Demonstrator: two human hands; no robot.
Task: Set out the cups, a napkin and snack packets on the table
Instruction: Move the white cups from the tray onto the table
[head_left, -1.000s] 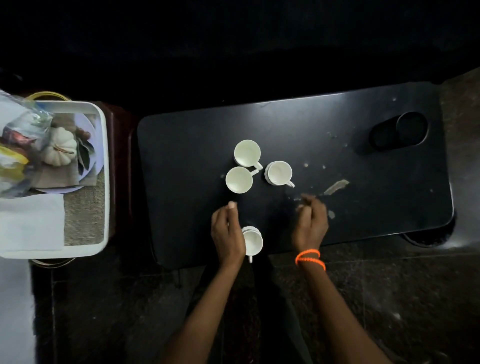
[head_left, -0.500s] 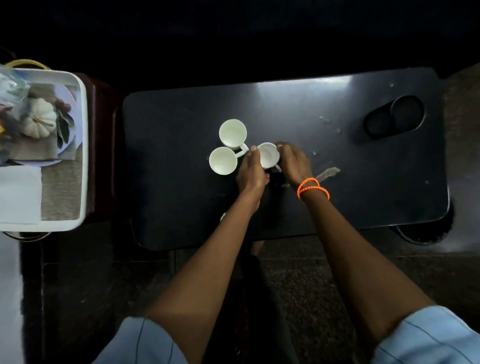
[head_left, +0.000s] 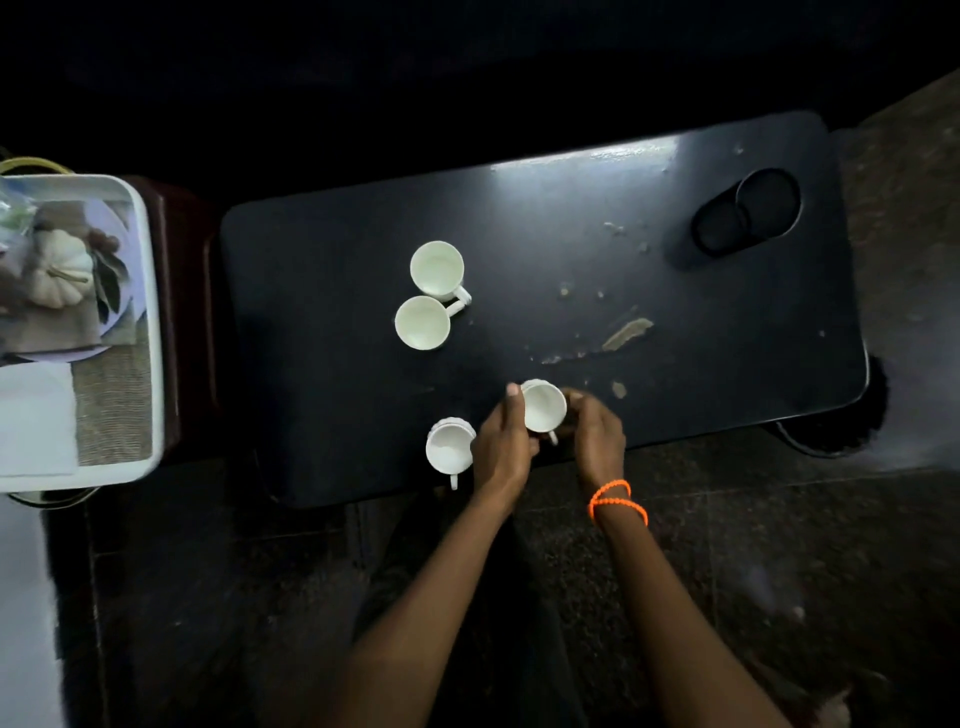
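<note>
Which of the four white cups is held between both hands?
The cup near the table's front edge, right of the front-left cup. The hands, left and right, flank it; the other three stand untouched.

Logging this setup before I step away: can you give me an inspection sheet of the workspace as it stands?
Surface: black table, scuffed, with pale chipped patches.
Job's things: four white cups; two far cups side by side, one near cup at the front edge, one held cup beside it. Napkin in the tray.
Clutter: round recess in the table's far right corner.
Hands: left hand and right hand both grip the held cup.
Cables: nothing seen.
Surroundings: dark floor; tray also holds a small pumpkin.
</note>
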